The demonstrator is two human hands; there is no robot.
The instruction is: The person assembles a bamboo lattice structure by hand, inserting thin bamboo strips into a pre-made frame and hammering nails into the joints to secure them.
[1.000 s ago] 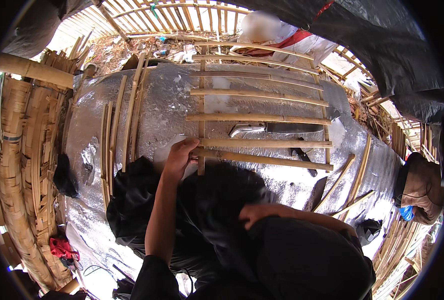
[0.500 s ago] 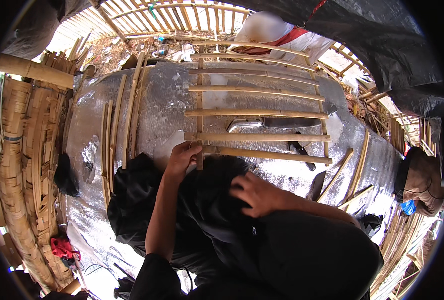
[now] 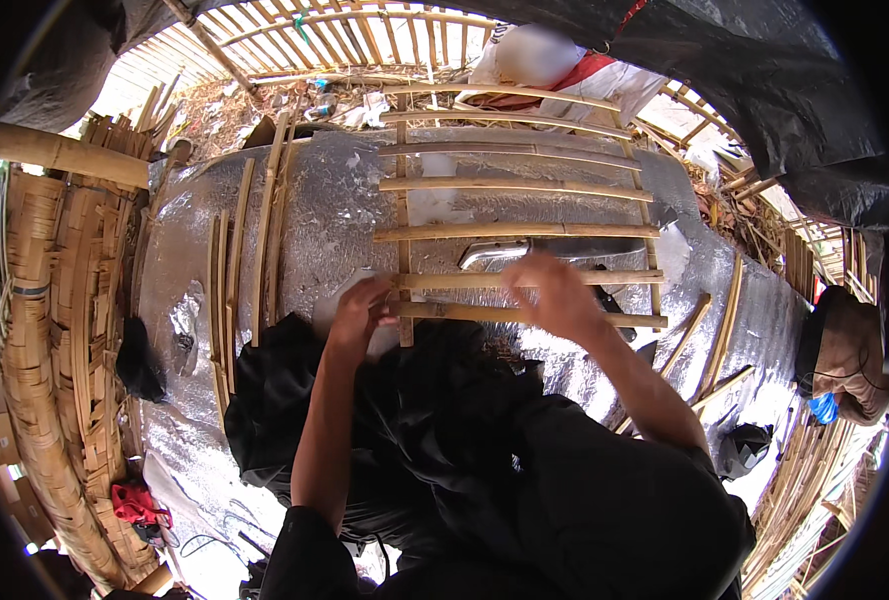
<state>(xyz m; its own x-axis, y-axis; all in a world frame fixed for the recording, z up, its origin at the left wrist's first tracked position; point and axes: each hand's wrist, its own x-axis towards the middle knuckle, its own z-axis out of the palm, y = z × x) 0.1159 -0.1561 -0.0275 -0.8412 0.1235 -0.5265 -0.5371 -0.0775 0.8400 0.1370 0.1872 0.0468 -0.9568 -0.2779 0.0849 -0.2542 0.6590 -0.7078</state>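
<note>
A ladder-like bamboo frame (image 3: 515, 187) of several crosswise slats on two long strips lies in front of me. My left hand (image 3: 364, 308) is closed around its near left corner, at the ends of the two nearest slats. My right hand (image 3: 557, 298) is over those same slats, right of the middle. Motion smears its fingers, so their grip and any contact cannot be made out. Beneath the frame lies a knife-like tool (image 3: 497, 252) with a pale curved end and a dark longer part, partly covered by my right hand. A small black object (image 3: 606, 299) shows beside that hand.
Silvery foil sheeting (image 3: 330, 185) covers the ground. Loose bamboo strips lie left (image 3: 264, 230) and right (image 3: 727, 315). A woven bamboo stack (image 3: 35, 300) stands far left. A white and red sack (image 3: 565, 85) sits beyond the frame; black plastic sheeting (image 3: 765, 80) hangs upper right.
My right hand has risen from the dark cloth at my lap and moved forward and right to the near slats. My left hand stays on the frame's corner.
</note>
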